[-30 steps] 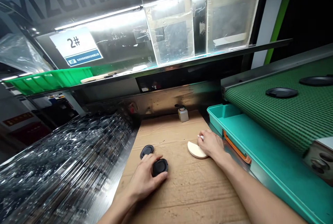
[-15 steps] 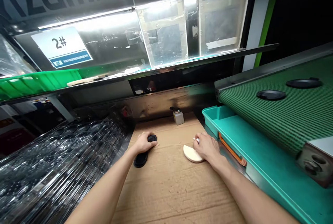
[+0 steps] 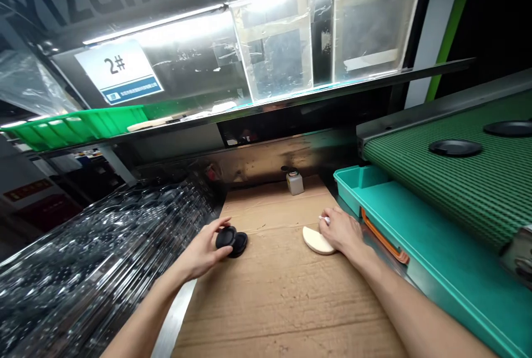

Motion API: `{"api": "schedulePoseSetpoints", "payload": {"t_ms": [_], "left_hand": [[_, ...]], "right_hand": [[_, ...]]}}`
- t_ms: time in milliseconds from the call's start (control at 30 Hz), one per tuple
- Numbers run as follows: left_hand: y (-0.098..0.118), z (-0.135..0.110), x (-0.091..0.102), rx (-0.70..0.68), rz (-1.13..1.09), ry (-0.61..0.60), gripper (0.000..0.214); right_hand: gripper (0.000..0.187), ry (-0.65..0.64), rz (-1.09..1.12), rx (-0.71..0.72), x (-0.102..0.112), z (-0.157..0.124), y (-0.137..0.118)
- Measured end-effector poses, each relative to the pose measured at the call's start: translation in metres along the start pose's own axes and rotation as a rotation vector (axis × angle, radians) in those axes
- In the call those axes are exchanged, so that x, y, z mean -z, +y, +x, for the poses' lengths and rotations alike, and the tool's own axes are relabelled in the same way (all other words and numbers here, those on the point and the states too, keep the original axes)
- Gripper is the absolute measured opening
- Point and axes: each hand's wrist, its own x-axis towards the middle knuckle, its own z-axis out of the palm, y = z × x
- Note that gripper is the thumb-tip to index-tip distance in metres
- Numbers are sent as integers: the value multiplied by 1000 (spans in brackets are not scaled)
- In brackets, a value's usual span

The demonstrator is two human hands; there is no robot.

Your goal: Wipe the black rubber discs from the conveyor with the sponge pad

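Observation:
My left hand [image 3: 204, 250] is closed on a small round black lid-like part [image 3: 225, 237], with thumb below and fingers behind. Another round black part [image 3: 239, 244] lies on the cardboard just to its right, partly overlapped by the held one. My right hand [image 3: 341, 229] is curled at the right of the cardboard. A thin white stick-like tip [image 3: 325, 219] pokes out between its thumb and fingers; the rest is hidden. Under and beside that hand lies a cream, flat, round-edged pad [image 3: 316, 240], partly covered.
Cardboard [image 3: 266, 302] covers the work surface. A small square bottle [image 3: 295, 182] stands at its back. To the right are a teal bin [image 3: 419, 230] and a green conveyor [image 3: 415, 161] carrying black round parts [image 3: 456, 148]. Stacked clear plastic trays [image 3: 95, 258] fill the left.
My left hand has turned, and a black part is now raised in it beside another on the cardboard. My right hand keeps its place by the cream pad. The view has shifted slightly left.

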Motion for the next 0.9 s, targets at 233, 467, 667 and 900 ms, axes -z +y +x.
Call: {"api": "schedulePoseSetpoints", "payload": {"t_ms": [233,467,667,900], "left_hand": [[0,40,-5,-58,108,-365,63],[0,44,-9,8,113,-326,68],[9,31,-6,12,117,-322,61],[4,12,-10,-51,145,-288,63]], "right_hand": [[22,9,15,9,2,0,-2],[23,-8,3,1,3,-1,-1],[22,9,12,22,0,1,-2],[24,13,52,11,11,-1,-6]]}}
